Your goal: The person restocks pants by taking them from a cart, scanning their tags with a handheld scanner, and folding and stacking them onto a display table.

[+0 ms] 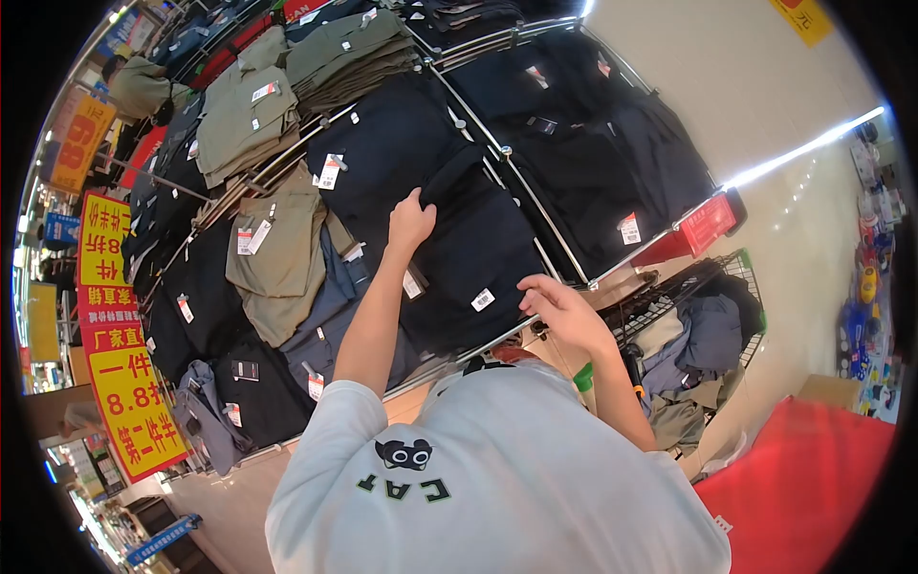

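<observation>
My left hand (411,222) is closed at the edge of a folded pair of dark trousers (469,239), its fingertips pinching the cloth. More dark folded trousers (387,134) with a white and red tag lie just beyond it. Over the front edge of the rack, right of the dark trousers, my right hand (562,308) hangs with its fingers slightly bent and apart, holding nothing. A white tag (484,299) lies on the cloth to its left.
Olive trousers (277,258) and green stacks (349,53) fill the rack's left side. A wire basket of clothes (693,340) stands right, above a red surface (803,488). Yellow-red signs (134,411) hang left. A person (142,86) is at the upper left.
</observation>
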Demonstrator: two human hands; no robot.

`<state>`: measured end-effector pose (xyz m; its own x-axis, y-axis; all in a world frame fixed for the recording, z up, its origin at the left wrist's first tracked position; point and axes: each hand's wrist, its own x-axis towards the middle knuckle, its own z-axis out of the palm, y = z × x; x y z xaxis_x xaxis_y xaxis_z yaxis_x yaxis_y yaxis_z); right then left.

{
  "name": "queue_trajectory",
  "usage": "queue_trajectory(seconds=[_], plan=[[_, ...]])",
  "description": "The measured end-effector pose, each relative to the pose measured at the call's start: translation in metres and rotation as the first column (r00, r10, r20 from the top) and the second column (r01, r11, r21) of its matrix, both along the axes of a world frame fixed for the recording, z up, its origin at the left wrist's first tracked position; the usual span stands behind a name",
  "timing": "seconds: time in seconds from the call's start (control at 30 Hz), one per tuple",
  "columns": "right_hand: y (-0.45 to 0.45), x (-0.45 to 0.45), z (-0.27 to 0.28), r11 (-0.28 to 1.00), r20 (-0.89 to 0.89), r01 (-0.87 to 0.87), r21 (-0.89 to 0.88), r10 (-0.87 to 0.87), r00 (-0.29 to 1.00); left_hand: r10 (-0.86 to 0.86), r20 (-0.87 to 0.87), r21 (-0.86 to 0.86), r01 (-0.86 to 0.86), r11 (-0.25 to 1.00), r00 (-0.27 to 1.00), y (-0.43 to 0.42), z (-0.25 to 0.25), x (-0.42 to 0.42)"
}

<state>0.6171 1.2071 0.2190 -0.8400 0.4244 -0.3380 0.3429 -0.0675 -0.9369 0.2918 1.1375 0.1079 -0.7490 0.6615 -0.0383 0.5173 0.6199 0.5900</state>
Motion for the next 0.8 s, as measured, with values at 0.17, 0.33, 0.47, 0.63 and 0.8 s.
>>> queue_trajectory(seconds=[0.17, 0.33, 0.47, 0.63, 0.8], plan=[[-0.007, -0.040, -0.037, 0.987, -0.028, 0.126, -0.100, -0.129, 0.991, -0.012, 0.074, 0.084, 0.006, 0.996, 0.997, -0.028, 0.042, 0.002], [-0.024, -0.093, -0.082, 0.885, -0.031, 0.184, -0.428, -0.217, 0.976, -0.125, 0.061, 0.059, 0.122, 0.991, 0.990, -0.049, 0.073, 0.043], [-0.044, -0.119, -0.089, 0.839, -0.025, 0.200, -0.506, -0.246, 0.969, -0.112, 0.113, 0.088, 0.102, 0.991, 0.987, -0.049, 0.073, 0.071], [-0.055, -0.129, -0.134, 0.945, 0.001, 0.101, -0.312, -0.105, 0.994, 0.085, 0.374, 0.177, -0.161, 0.971, 0.924, -0.046, 0.033, 0.010], [-0.048, -0.128, -0.159, 0.936, -0.030, 0.157, -0.314, -0.175, 0.984, 0.066, 0.577, 0.420, -0.366, 0.830, 0.814, -0.086, 0.087, -0.047]])
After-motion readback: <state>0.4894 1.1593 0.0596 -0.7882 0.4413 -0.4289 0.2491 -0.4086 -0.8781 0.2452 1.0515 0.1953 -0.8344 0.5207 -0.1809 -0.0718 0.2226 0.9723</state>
